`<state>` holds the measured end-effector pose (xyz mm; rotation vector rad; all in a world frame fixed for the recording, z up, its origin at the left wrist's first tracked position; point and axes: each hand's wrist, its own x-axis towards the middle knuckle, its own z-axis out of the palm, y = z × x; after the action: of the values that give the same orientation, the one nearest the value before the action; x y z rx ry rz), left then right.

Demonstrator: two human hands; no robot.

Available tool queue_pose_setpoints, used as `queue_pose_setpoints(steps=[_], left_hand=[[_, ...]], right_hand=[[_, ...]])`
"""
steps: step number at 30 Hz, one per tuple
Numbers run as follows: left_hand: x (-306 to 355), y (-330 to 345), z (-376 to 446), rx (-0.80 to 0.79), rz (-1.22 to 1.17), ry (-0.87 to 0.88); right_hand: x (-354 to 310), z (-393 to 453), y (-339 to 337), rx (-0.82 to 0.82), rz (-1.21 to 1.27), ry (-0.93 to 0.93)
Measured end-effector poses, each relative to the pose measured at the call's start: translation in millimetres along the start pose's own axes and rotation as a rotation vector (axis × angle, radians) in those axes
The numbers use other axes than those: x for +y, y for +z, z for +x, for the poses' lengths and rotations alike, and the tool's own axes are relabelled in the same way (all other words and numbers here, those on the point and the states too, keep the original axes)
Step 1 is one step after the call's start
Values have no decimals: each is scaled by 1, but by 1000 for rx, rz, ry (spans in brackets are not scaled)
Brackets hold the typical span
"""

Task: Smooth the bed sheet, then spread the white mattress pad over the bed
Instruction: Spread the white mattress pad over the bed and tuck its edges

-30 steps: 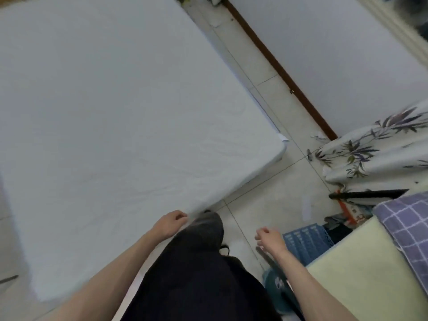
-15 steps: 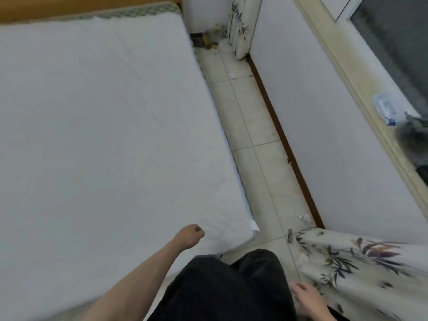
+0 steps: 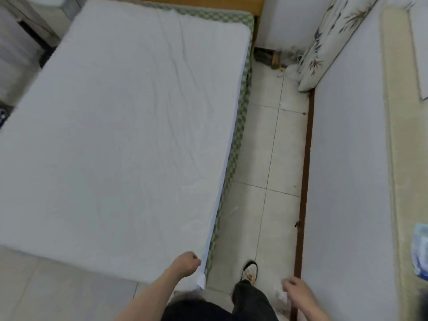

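Looking down from head height, one white mattress pad [image 3: 129, 135] lies spread flat over one bed [image 3: 240, 117], covering nearly all of its top. Its long axis runs away from the viewer, from the near foot edge toward the wooden headboard [image 3: 208, 1] at the far end, leaning slightly to the right in the frame. Soft creases run lengthwise across the far half of the pad. A strip of green checked fabric [image 3: 234, 149] shows beneath it along the right side and the far end (whether this is the bed sheet or the mattress cover cannot be told).

Two hands are in view. The left hand [image 3: 186, 262] sits at the pad's near right corner with its fingers curled into a fist, at the edge of the pad; whether cloth is actually pinched inside it cannot be told. The right hand [image 3: 295, 288] hangs over the tiled floor [image 3: 266, 158] beside the wall, fingers loosely bent and holding nothing.

One shoe [image 3: 249, 271] stands on the tiles between bed and wall [image 3: 347, 158]. A brown baseboard [image 3: 305, 158] follows the wall, and one leaf-patterned curtain [image 3: 324, 42] hangs in the far corner above some small clutter [image 3: 278, 59].
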<state>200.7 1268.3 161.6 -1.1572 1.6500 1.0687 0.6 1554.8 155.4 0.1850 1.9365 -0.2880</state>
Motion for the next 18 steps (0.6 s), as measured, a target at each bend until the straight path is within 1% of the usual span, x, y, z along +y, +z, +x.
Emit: queue_pose_setpoints(steps=[3,5,8,11,13,15,16,18], left_hand=[[4,-1,-12,36,-36,-39],[10,-3,-16,103,-160,-33],[16,-10,-10,174,-375,-31],[20,-19,11,171,-494,-73],[30,-32,31,113,-528,-168],[50,-57,52,24,-493,-257],[64,-73,66,-4,-471,-270],[105,-116,93,4,-428,-234]], right_hand=[[-68,20,-79,16,-51,-166],[-118,25,-109,25,-44,-273],[-188,45,-137,14,-76,-365],[-237,70,-156,-7,-147,-392],[-260,84,-171,-18,-222,-370],[-277,96,-191,-23,-270,-320],[-284,100,-203,-19,-275,-297],[-298,107,-231,-7,-239,-253]])
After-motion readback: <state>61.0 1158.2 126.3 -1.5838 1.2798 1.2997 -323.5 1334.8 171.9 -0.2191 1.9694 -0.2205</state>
